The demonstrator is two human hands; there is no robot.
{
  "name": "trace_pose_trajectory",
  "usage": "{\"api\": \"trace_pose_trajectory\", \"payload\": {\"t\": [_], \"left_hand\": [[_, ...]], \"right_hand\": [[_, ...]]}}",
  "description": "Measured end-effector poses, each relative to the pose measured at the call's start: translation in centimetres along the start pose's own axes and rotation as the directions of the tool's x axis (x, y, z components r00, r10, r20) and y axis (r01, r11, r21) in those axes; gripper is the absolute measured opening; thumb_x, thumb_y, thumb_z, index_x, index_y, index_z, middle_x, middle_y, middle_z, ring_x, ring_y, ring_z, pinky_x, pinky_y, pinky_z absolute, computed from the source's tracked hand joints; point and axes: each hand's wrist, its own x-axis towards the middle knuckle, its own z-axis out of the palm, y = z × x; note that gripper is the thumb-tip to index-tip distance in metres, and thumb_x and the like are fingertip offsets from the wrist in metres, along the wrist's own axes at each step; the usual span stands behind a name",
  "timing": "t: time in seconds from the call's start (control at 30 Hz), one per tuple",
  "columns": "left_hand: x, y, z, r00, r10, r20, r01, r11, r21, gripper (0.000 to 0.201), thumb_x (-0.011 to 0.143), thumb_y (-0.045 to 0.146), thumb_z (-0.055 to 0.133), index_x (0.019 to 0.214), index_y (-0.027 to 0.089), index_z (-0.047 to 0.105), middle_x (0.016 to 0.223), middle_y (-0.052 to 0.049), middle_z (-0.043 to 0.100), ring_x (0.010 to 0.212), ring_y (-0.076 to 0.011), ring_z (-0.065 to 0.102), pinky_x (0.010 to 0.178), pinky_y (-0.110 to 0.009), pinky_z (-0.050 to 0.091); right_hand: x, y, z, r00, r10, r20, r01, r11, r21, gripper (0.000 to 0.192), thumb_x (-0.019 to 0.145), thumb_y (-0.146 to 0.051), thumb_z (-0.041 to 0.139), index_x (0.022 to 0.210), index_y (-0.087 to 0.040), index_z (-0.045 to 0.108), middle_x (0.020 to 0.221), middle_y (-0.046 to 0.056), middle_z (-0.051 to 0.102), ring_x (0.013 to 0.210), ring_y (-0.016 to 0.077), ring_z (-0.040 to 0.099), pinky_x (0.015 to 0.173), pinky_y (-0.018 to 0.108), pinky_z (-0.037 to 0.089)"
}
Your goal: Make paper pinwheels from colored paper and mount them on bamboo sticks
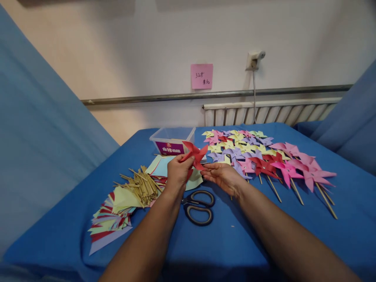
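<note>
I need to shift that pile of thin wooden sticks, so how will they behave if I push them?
The wooden sticks look thin, round and loose, so they would probably roll and scatter. Resting on the paper sheets, they may slide. Likely very light.

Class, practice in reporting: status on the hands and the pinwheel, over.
Left hand grips red pinwheel. Right hand open, fingertips at its lower edge. Scissors lie under the hands; nothing in the way.
</note>
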Motion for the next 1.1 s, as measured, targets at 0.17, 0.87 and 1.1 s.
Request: {"api": "trace_pose_trajectory", "payload": {"t": [0.17, 0.87, 1.1], "left_hand": [[-0.1, 0.2, 0.0, 1.0, 0.012, 0.025, -0.012, 1.0, -0.001, 0.026, 0.053, 0.031, 0.077, 0.07, 0.015, 0.066, 0.06, 0.001, 0.063, 0.051, -0.011, 0.053, 0.05, -0.022, 0.037], [0.3, -0.4, -0.3, 0.999, -0.008, 0.037, 0.008, 1.0, -0.005, 0.031, 0.052, 0.034, 0.076, 0.073, 0.013, 0.065, 0.059, 0.0, 0.062, 0.051, -0.0118, 0.053, 0.051, -0.023, 0.037], [0.1, -0.8, 0.0, 0.998, 0.04, 0.042, -0.044, 0.996, 0.082, 0.027, 0.054, 0.035, 0.075, 0.068, 0.014, 0.065, 0.059, 0.0, 0.061, 0.052, -0.0115, 0.051, 0.052, -0.023, 0.036]], "right_hand": [[0.2, 0.2, -0.2, 0.999, -0.004, 0.032, 0.005, 1.0, -0.025, 0.016, 0.079, -0.001, 0.06, 0.09, -0.011, 0.066, 0.079, 0.009, 0.073, 0.072, 0.0145, 0.071, 0.07, 0.024, 0.057], [-0.2, 0.1, 0.4, 0.956, -0.287, -0.056, 0.24, 0.882, -0.406, 0.045, 0.062, -0.057, 0.076, 0.062, -0.018, 0.052, 0.046, -0.007, 0.05, 0.036, 0.0056, 0.038, 0.037, 0.02, 0.025], [-0.1, 0.1, 0.6, 0.951, -0.308, -0.031, 0.282, 0.905, -0.319, 0.04, 0.057, -0.049, 0.079, 0.073, -0.018, 0.058, 0.056, -0.002, 0.062, 0.049, 0.0112, 0.056, 0.047, 0.022, 0.04]]}}
